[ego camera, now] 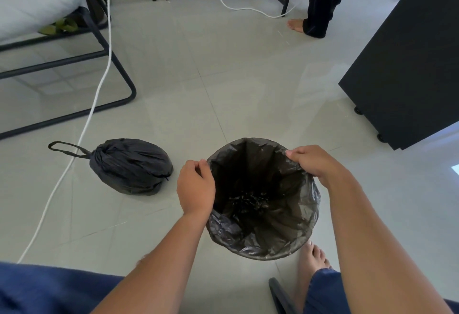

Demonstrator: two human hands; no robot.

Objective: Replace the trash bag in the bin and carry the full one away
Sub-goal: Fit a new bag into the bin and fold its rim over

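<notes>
I look down on a small round bin (263,251) standing on a tiled floor (198,90), lined with a fresh black trash bag (285,216). My left hand (195,188) pinches the bag's edge at the rim's nine o'clock, fingers curled together on the plastic. My right hand (314,162) grips the edge at about one o'clock, fingers clamped over it. The full tied bag (130,165) sits on the floor at nine o'clock from the bin, well apart, its drawstring loop (65,148) trailing left across a white cable (98,90). To do this step well, I judge both hands should fold the edge evenly outward over the rim, working round it without tearing the thin film.
</notes>
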